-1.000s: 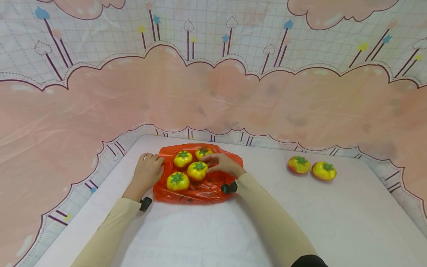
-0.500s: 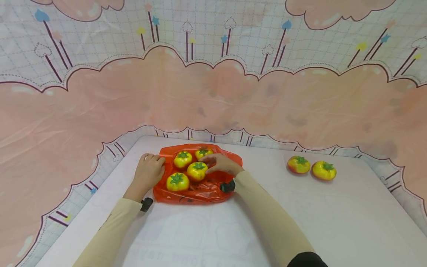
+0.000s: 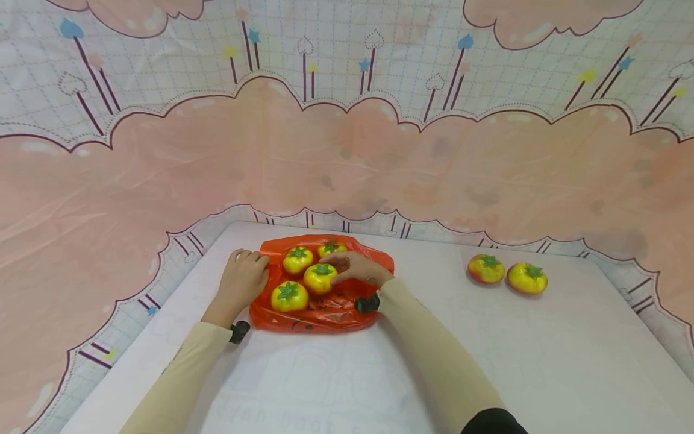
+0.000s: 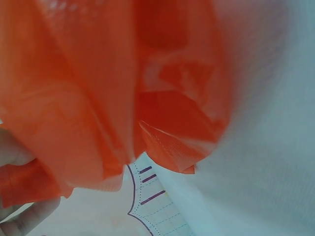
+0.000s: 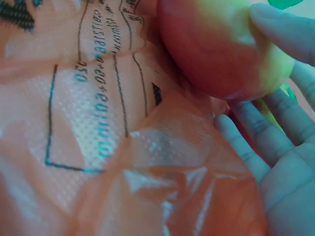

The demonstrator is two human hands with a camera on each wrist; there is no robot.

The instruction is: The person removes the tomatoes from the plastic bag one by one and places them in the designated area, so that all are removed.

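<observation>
A red plastic bag (image 3: 331, 316) lies spread on the white table, with several yellow-red persimmons on it or inside its opening. My left hand (image 3: 238, 283) grips the bag's left edge; in the left wrist view its fingers (image 4: 17, 150) pinch a fold of the plastic (image 4: 83, 98). My right hand (image 3: 358, 268) holds the middle persimmon (image 3: 318, 280) from its right side. In the right wrist view the thumb (image 5: 285, 29) rests on this persimmon (image 5: 216, 49), and the fingers curl beneath it. The rear persimmon (image 3: 329, 249) is partly hidden behind my right hand.
Two more persimmons, one redder (image 3: 485, 269) and one yellower (image 3: 527, 278), sit side by side toward the back right of the table (image 3: 542, 361). A printed cloth (image 3: 347, 163) hangs behind and along the sides.
My right hand has shifted slightly left, drawing closer around the middle persimmon. My left hand stays at the bag's edge, and the persimmons lie where they were.
</observation>
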